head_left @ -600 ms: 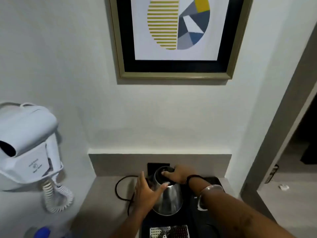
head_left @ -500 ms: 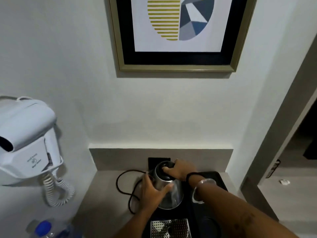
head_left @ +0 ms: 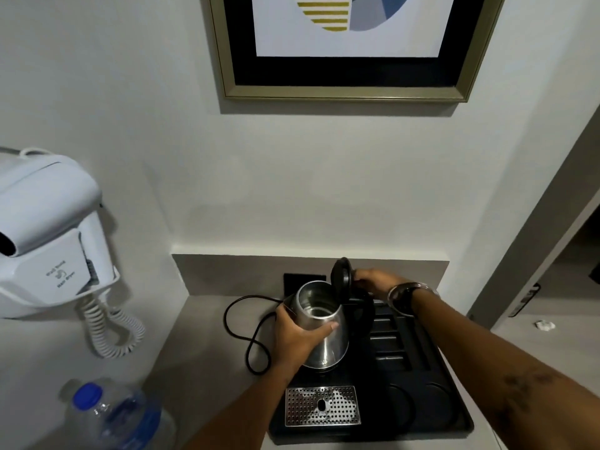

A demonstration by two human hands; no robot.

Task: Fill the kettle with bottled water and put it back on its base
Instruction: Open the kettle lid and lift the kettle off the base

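**A:** Start at the left. Where's the water?

**B:** The water bottle (head_left: 113, 417) stands at the near left corner of the table (head_left: 201, 336), blue cap on, well apart from the kettle. Nobody is touching it. A wall-mounted hair dryer (head_left: 48, 235) hangs above it with its coiled cord trailing down.

**A:** And the kettle?

**B:** The kettle (head_left: 319, 323) sits at the back left of the black tray (head_left: 448, 404), its power cord (head_left: 246, 332) looping over the table on its left. Whether it's seated on its base I can't tell; the base is hidden under it. The left hand (head_left: 297, 339) is wrapped around the steel body, its grip closed on the kettle, thumb across the near side.

**A:** The lid?

**B:** The lid (head_left: 341, 277) stands tipped up nearly vertical, mouth fully open, inside looking empty. The right hand (head_left: 373, 282) is at the back of the lid by the handle; its fingers are hidden behind it, so I can't tell if that grip is pinching or just pushing.

**A:** So how to do this step well?

**B:** I'd judge the lid should be pressed right back until it stays by itself. Keep the left hand steadying the body so the kettle doesn't slide or tip toward the cord. Then one hand is free for the bottle, which needs uncapping first. Mind the perforated drip grate (head_left: 322, 405) in front when lifting.
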